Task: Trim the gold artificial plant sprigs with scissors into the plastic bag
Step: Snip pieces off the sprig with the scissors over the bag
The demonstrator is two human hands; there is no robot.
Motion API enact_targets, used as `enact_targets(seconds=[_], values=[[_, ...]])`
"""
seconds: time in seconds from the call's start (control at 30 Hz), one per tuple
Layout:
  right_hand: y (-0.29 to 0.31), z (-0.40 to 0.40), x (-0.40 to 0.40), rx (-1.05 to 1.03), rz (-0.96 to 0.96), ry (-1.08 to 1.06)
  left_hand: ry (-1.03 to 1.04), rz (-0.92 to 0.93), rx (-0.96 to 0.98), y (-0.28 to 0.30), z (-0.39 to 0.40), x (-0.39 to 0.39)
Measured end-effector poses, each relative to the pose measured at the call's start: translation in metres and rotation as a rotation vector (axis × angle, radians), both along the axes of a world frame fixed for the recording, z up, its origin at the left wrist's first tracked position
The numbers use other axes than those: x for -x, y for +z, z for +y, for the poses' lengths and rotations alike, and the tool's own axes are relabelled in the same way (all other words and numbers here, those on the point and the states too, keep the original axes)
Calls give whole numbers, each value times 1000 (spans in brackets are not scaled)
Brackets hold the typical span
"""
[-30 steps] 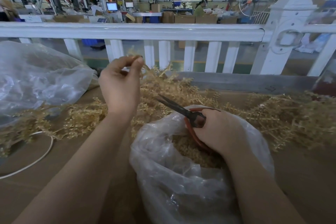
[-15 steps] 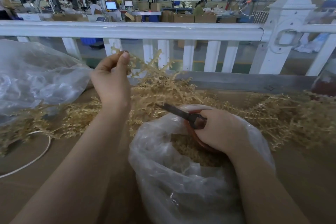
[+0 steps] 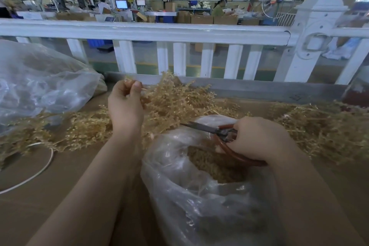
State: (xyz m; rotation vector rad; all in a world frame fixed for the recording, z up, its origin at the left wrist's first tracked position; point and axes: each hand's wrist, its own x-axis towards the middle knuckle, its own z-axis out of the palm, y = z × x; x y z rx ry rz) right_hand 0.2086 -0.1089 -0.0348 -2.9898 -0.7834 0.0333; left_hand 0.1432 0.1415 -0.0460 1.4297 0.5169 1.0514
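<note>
The left hand [image 3: 125, 106] pinches a gold sprig [image 3: 171, 94] in its grip, above the pile of sprigs [image 3: 319, 126] on the desk [image 3: 60, 195]. The right hand [image 3: 257, 138] grips the scissors [image 3: 215, 131], blades together, over the open plastic bag [image 3: 179, 175] with trimmed pieces inside

The sprigs [image 3: 179, 104] are a pale straw gold, and the cut bits inside the clear, glossy plastic bag [image 3: 199, 195] look a duller tan. The scissors [image 3: 217, 132] have dark grey blades and reddish-brown handles. The table [image 3: 60, 195] is plain cardboard brown with a thin white cord [image 3: 40, 170] on it, a second bag [image 3: 40, 86] is cloudy and translucent, and the railing [image 3: 149, 30] is white.
</note>
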Motion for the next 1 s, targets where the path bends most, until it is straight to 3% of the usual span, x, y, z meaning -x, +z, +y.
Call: enact_targets(seconds=[0.13, 0.23, 0.43, 0.6, 0.83, 1.0], values=[[15, -11, -3, 35, 23, 0, -38, 14, 0, -3, -6, -2], [22, -16, -2, -69, -1, -28, -13, -18, -63, 0, -10, 1], [19, 10, 11, -131, -175, -88, -19, -142, -153, 8, -16, 10], [-9, 42, 21, -183, -56, -105, -66, -258, -345, 14, -29, 14], [-17, 43, 21, -116, -38, -119, -4, -577, -267, 33, -32, 15], [-8, 34, 17, -281, 31, -210, -154, -525, -103, 34, -26, 15]])
